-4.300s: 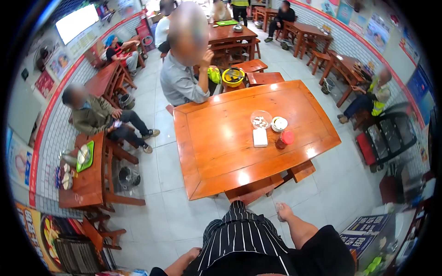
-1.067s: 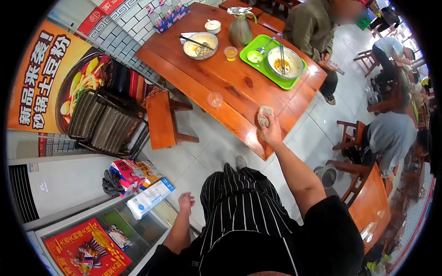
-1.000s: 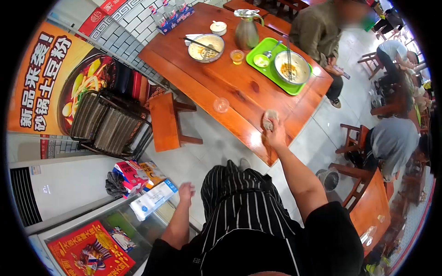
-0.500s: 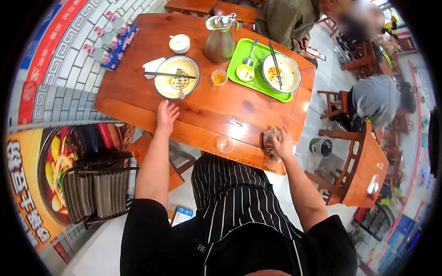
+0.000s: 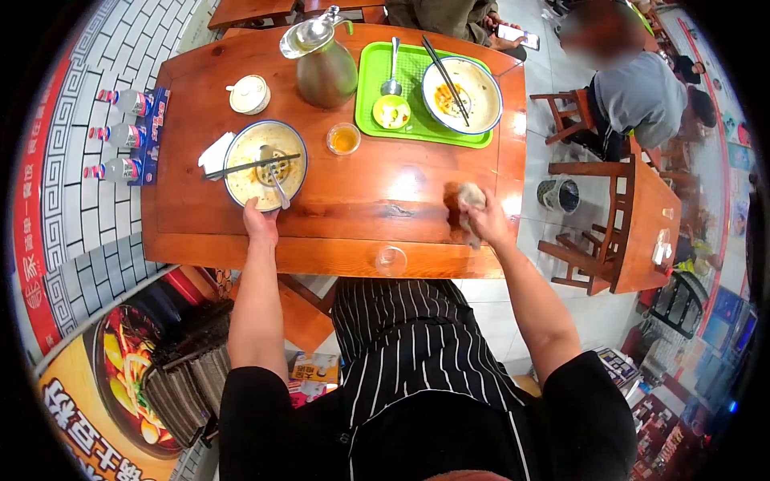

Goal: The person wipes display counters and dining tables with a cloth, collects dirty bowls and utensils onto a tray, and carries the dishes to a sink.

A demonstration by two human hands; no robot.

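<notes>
My left hand (image 5: 261, 224) is at the near edge of a used bowl (image 5: 241, 187), its fingers closed on the rim. Across that bowl lie a pair of dark chopsticks (image 5: 228, 170) and a spoon (image 5: 281, 191), with food scraps at the bottom. My right hand (image 5: 488, 220) grips a crumpled, light brownish rag (image 5: 472, 195), pressed on the wooden table (image 5: 337, 228) near its right side. A small clear glass (image 5: 391, 260) stands at the front edge between my hands. The fingertips of both hands are partly hidden.
Further back stand a metal pitcher (image 5: 325, 76), a lidded white pot (image 5: 249, 94) and a cup of amber liquid (image 5: 344, 139). A green tray (image 5: 377, 64) bears another bowl (image 5: 489, 119), chopsticks and a small dish. A person with a phone (image 5: 517, 37) sits beyond the table.
My left hand has moved from the space in front of the left bowl onto its rim. With the rag, my right hand has slid a little farther from the front edge. The view has shifted.
</notes>
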